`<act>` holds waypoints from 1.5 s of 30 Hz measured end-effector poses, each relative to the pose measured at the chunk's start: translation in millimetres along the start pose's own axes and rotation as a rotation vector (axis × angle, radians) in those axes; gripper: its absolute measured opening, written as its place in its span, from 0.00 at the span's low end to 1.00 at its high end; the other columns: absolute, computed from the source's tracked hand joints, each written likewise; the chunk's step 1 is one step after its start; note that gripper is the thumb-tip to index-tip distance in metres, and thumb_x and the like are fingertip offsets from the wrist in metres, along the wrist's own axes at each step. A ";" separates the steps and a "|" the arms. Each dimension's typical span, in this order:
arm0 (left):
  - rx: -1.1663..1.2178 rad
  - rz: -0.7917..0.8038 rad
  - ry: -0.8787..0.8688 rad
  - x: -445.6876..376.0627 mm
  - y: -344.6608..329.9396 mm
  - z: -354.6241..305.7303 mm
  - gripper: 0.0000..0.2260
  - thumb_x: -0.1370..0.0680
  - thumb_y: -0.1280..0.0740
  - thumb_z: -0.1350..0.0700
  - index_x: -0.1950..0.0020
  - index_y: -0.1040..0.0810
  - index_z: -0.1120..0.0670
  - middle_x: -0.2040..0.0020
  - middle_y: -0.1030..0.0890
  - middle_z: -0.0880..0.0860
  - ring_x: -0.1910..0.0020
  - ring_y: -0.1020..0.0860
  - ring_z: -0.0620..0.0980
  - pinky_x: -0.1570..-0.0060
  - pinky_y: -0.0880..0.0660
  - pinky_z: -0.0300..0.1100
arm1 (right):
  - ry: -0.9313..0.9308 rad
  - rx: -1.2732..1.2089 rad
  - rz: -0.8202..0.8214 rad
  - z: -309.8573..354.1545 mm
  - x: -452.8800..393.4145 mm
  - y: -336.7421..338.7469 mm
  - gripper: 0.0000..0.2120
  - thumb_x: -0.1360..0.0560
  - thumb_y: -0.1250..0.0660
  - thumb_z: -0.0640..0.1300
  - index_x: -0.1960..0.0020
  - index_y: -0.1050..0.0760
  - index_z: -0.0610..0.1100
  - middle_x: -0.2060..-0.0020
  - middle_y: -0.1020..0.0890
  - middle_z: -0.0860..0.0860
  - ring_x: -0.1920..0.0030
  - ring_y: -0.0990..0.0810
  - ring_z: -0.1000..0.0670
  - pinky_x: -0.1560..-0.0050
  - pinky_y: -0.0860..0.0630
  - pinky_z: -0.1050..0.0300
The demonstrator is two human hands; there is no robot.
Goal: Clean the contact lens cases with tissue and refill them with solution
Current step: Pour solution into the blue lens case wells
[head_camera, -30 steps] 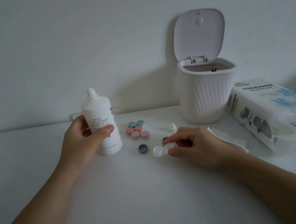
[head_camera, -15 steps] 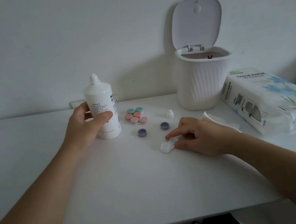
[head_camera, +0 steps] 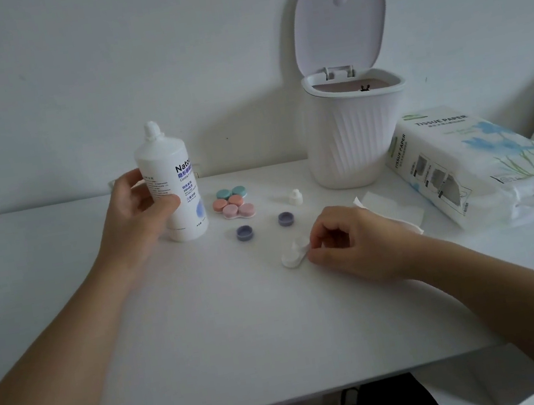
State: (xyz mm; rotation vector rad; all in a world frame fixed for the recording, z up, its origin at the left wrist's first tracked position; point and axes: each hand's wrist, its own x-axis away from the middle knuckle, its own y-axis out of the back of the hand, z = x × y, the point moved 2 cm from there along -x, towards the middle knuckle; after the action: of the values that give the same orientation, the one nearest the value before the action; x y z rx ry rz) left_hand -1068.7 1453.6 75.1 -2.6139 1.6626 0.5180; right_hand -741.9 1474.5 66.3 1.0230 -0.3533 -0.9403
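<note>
Right of the bottle [head_camera: 173,185], which the left hand [head_camera: 136,215] wraps upright, uncapped and ready to pour, lies the white case [head_camera: 292,255]. The right hand [head_camera: 351,245] pinches its near end, probably steadying it for filling; its purple caps [head_camera: 244,232] wait between case and bottle.

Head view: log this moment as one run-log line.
left hand grips solution bottle, upright on table | right hand pinches white lens case | two purple caps off | refill not yet begun

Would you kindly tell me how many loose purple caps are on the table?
2: one purple cap in front of the coloured cases, the other nearer the small white cap. None seem hidden.
</note>
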 end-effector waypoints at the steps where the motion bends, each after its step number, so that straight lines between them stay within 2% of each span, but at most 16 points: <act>1: -0.004 0.009 -0.004 0.6 -2.0 -0.1 0.26 0.37 0.27 0.47 0.39 0.26 0.40 0.44 0.15 0.43 0.44 0.18 0.42 0.45 0.23 0.46 | 0.027 0.009 0.004 2.2 0.7 -1.0 0.08 0.29 0.31 0.60 0.57 0.23 0.57 0.60 0.22 0.57 0.59 0.25 0.60 0.61 0.31 0.70; 3: -0.019 0.016 -0.011 3.1 -7.9 -0.6 0.31 0.37 0.24 0.45 0.35 0.27 0.43 0.41 0.16 0.43 0.41 0.19 0.41 0.46 0.23 0.45 | 0.059 0.054 0.010 5.0 0.5 -3.0 0.10 0.30 0.31 0.63 0.56 0.22 0.57 0.59 0.23 0.57 0.55 0.25 0.59 0.58 0.32 0.69; 5: -0.053 -0.008 -0.016 6.3 -14.7 -2.1 0.34 0.40 0.22 0.42 0.36 0.29 0.41 0.41 0.18 0.41 0.42 0.19 0.38 0.48 0.23 0.42 | 0.072 0.090 -0.005 6.3 -1.0 -4.4 0.13 0.32 0.32 0.66 0.55 0.23 0.58 0.59 0.24 0.58 0.53 0.26 0.59 0.56 0.32 0.69; 8: -0.128 -0.071 -0.018 8.6 -22.0 -3.5 0.32 0.40 0.19 0.42 0.42 0.31 0.36 0.42 0.20 0.37 0.42 0.21 0.36 0.50 0.24 0.40 | 0.060 0.096 -0.038 7.8 -3.7 -5.8 0.18 0.35 0.33 0.70 0.55 0.23 0.57 0.60 0.24 0.59 0.53 0.27 0.60 0.55 0.32 0.68; 12: -0.183 -0.101 -0.034 4.9 -21.4 -0.1 0.30 0.34 0.18 0.50 0.39 0.30 0.43 0.44 0.20 0.36 0.46 0.22 0.29 0.52 0.25 0.37 | 0.040 0.115 -0.041 12.6 -8.1 -8.0 0.24 0.39 0.34 0.74 0.56 0.24 0.56 0.61 0.25 0.59 0.55 0.28 0.60 0.55 0.30 0.64; 14: -0.189 -0.091 -0.024 3.3 -18.8 -0.2 0.29 0.35 0.18 0.49 0.40 0.28 0.43 0.46 0.19 0.36 0.49 0.22 0.27 0.54 0.26 0.36 | 0.028 0.139 -0.032 15.5 -9.8 -8.4 0.28 0.41 0.36 0.77 0.56 0.24 0.56 0.61 0.26 0.59 0.56 0.28 0.60 0.55 0.29 0.62; 17: -0.191 -0.044 0.013 1.8 -12.9 -0.3 0.24 0.38 0.22 0.45 0.45 0.25 0.39 0.48 0.18 0.35 0.50 0.21 0.32 0.57 0.27 0.38 | 0.030 0.179 -0.018 18.5 -13.2 -9.0 0.30 0.42 0.38 0.79 0.55 0.25 0.57 0.61 0.26 0.59 0.56 0.29 0.59 0.55 0.29 0.61; 20: -0.183 0.009 0.052 1.2 -5.3 0.7 0.23 0.40 0.25 0.43 0.46 0.22 0.38 0.50 0.16 0.36 0.47 0.19 0.41 0.54 0.23 0.43 | 0.037 0.178 -0.019 20.0 -15.8 -11.9 0.28 0.41 0.37 0.77 0.54 0.24 0.57 0.61 0.27 0.60 0.55 0.30 0.59 0.56 0.31 0.61; 22: -0.148 0.029 0.050 0.6 -2.2 0.0 0.25 0.40 0.26 0.46 0.43 0.22 0.40 0.48 0.15 0.40 0.44 0.18 0.46 0.45 0.21 0.51 | 0.044 0.165 -0.035 19.9 -16.2 -14.3 0.26 0.39 0.37 0.75 0.54 0.24 0.56 0.61 0.27 0.60 0.55 0.30 0.60 0.56 0.32 0.61; 24: -0.095 0.041 0.038 0.9 -2.6 -1.4 0.29 0.38 0.27 0.49 0.37 0.24 0.42 0.46 0.15 0.44 0.42 0.18 0.48 0.39 0.22 0.57 | 0.047 0.144 -0.049 18.6 -16.2 -15.4 0.22 0.37 0.36 0.72 0.54 0.24 0.56 0.61 0.27 0.60 0.55 0.30 0.60 0.55 0.32 0.62; 26: -0.068 0.037 0.030 3.1 -7.2 -1.9 0.31 0.38 0.25 0.48 0.36 0.26 0.39 0.45 0.15 0.44 0.43 0.17 0.46 0.42 0.21 0.55 | 0.045 0.120 -0.054 17.1 -16.0 -15.5 0.17 0.34 0.32 0.68 0.55 0.24 0.56 0.60 0.26 0.60 0.55 0.29 0.60 0.55 0.32 0.62; 28: -0.078 0.003 0.029 6.5 -14.6 -1.1 0.31 0.39 0.22 0.44 0.38 0.29 0.34 0.45 0.16 0.41 0.47 0.17 0.40 0.49 0.21 0.48 | 0.046 0.100 -0.062 16.1 -15.4 -15.6 0.13 0.33 0.30 0.64 0.55 0.23 0.57 0.60 0.25 0.60 0.54 0.28 0.60 0.54 0.30 0.63; 31: -0.140 -0.070 0.010 8.8 -21.7 0.2 0.34 0.40 0.20 0.42 0.38 0.31 0.38 0.46 0.17 0.39 0.51 0.19 0.32 0.51 0.21 0.45 | 0.050 0.071 -0.085 14.8 -13.5 -16.3 0.12 0.32 0.29 0.62 0.53 0.20 0.57 0.60 0.25 0.61 0.53 0.28 0.58 0.52 0.28 0.62; 36: -0.195 -0.092 -0.022 6.4 -21.6 2.6 0.33 0.39 0.20 0.43 0.38 0.28 0.44 0.44 0.18 0.40 0.47 0.18 0.39 0.48 0.20 0.47 | 0.071 0.108 -0.074 15.4 -12.7 -18.7 0.23 0.35 0.35 0.71 0.48 0.19 0.59 0.59 0.27 0.63 0.52 0.29 0.57 0.51 0.28 0.60; 41: -0.182 -0.083 -0.022 5.8 -18.4 3.7 0.34 0.42 0.21 0.39 0.38 0.26 0.42 0.44 0.17 0.41 0.51 0.16 0.39 0.51 0.18 0.49 | 0.080 0.070 -0.116 14.0 -13.6 -19.8 0.16 0.31 0.29 0.65 0.49 0.17 0.57 0.61 0.25 0.61 0.54 0.27 0.57 0.52 0.26 0.58; 45: -0.143 -0.067 -0.001 5.3 -17.0 4.5 0.31 0.41 0.20 0.42 0.39 0.22 0.39 0.46 0.16 0.40 0.52 0.15 0.41 0.50 0.17 0.51 | 0.057 -0.008 -0.111 13.4 -14.5 -17.1 0.13 0.32 0.27 0.61 0.51 0.16 0.57 0.61 0.21 0.59 0.55 0.24 0.57 0.52 0.24 0.56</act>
State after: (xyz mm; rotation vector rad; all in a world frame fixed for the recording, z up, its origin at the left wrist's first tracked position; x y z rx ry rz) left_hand -1052.9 1457.2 66.4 -2.7564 1.5875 0.6594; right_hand -767.4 1475.3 60.9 1.0690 -0.2469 -1.0094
